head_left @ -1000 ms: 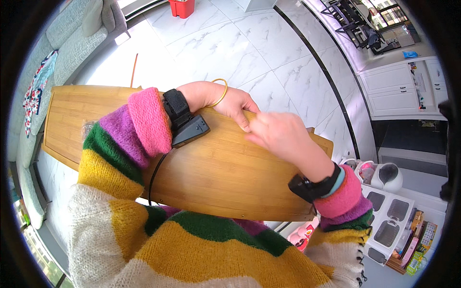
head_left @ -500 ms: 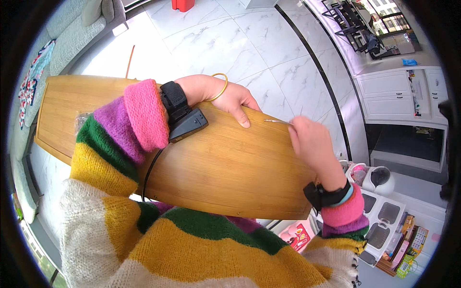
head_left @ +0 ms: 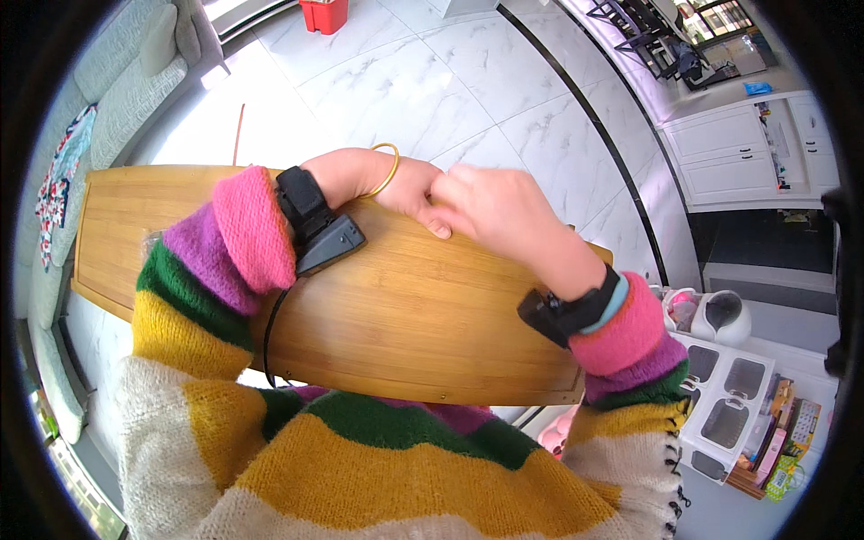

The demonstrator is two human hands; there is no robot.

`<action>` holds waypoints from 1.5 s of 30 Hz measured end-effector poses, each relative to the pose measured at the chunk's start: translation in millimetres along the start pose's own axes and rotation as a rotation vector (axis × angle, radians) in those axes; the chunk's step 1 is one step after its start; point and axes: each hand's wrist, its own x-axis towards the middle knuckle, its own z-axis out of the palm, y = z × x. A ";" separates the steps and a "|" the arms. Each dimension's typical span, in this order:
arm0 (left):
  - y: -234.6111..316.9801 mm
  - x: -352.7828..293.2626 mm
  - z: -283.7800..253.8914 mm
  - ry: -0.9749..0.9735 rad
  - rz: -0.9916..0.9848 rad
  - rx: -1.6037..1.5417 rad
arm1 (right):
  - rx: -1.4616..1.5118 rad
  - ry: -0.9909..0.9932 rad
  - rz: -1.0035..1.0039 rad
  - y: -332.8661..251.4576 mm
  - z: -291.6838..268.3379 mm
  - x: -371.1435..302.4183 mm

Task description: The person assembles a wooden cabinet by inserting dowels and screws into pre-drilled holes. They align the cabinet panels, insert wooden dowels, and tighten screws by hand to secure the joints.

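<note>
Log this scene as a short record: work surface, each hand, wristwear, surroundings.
Work surface: wooden tabletop
Left hand grip: at the tabletop's far edge, thumb over the wood
Right hand grip: fingers against the left hand's; anything held between them is hidden
Left wristwear: gold bangle, black boxy device
Right wristwear: black device on a strap
Beyond, left: grey sofa
Beyond, top: red container on tiled floor
Beyond, right: white cabinet

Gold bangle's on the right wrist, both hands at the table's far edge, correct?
Not quite: the head view shows the bangle on the left wrist. The left hand and right hand are at the far edge of the table.
</note>
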 end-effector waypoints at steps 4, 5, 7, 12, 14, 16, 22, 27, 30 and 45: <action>11.2 -17.4 4.7 0.102 -0.178 0.359 | 0.044 -0.054 0.260 26.1 1.3 12.8; 14.3 -19.9 6.2 0.158 -0.191 0.463 | 0.031 -0.079 0.322 32.0 -1.3 10.5; 18.2 -25.4 8.4 0.201 -0.177 0.511 | -0.007 -0.077 0.367 39.3 -3.5 3.4; 19.7 -25.7 14.1 0.199 -0.218 0.560 | -0.017 -0.079 0.333 41.1 -13.5 -27.1; 17.7 -24.6 15.3 0.209 -0.217 0.565 | -0.049 -0.141 0.288 33.9 -21.9 -47.9; 16.2 -23.6 15.2 0.237 -0.220 0.596 | -0.127 -0.193 0.265 19.2 -24.8 -68.0; 15.0 -22.0 16.9 0.204 -0.227 0.601 | -0.087 -0.153 0.065 -14.6 -4.3 -80.3; 11.6 -23.1 19.9 0.248 -0.153 0.588 | -0.070 -0.078 -0.017 -12.9 4.5 -37.8; 9.6 -24.2 19.0 0.244 -0.134 0.559 | 0.113 0.050 0.182 -5.5 9.2 -4.5; 18.6 -26.0 17.0 0.271 -0.166 0.534 | -0.243 -0.130 0.230 3.0 -19.0 -75.0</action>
